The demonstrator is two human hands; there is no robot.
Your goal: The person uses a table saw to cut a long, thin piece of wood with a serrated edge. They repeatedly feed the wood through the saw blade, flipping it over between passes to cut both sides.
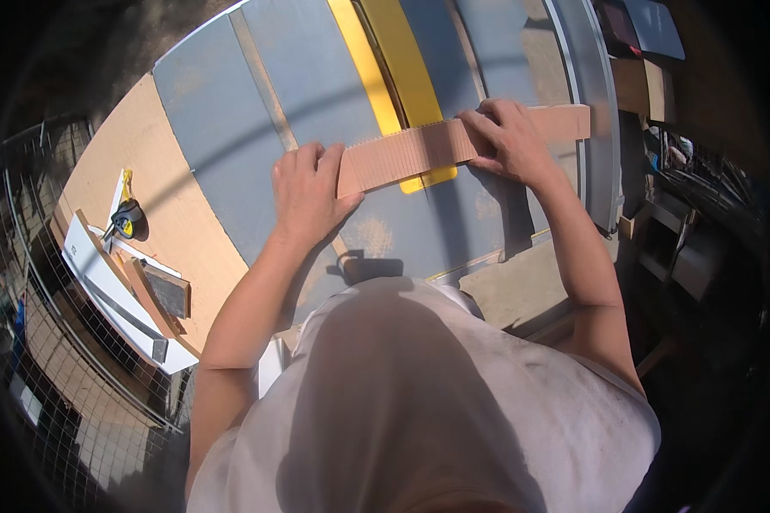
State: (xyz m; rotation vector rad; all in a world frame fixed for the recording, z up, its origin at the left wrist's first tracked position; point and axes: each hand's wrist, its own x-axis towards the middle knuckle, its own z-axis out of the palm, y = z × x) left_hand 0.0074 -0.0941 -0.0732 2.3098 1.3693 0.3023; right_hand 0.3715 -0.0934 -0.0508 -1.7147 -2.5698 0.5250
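Observation:
A flat wooden strip point(402, 157) with many narrow, closely spaced grooves lies crosswise over the yellow slotted plate point(406, 64) of a grey saw table point(205, 103). My left hand point(306, 190) grips its left end, thumb on the near edge and fingers over the far side. Farther along, my right hand point(513, 141) is closed around the strip, and a plain, ungrooved end reaches past it to the right. The strip hides part of the plate and its slot; the plate's near end shows beyond the strip, toward me. No blade can be made out.
A long metal rail point(597, 111) runs along the table's right side. On the wooden side board point(180, 197) at left lie a yellow-and-black tape measure point(127, 221) and small wood offcuts point(164, 291). Wire mesh fencing point(85, 376) stands at far left; boxes and scrap pile up at right.

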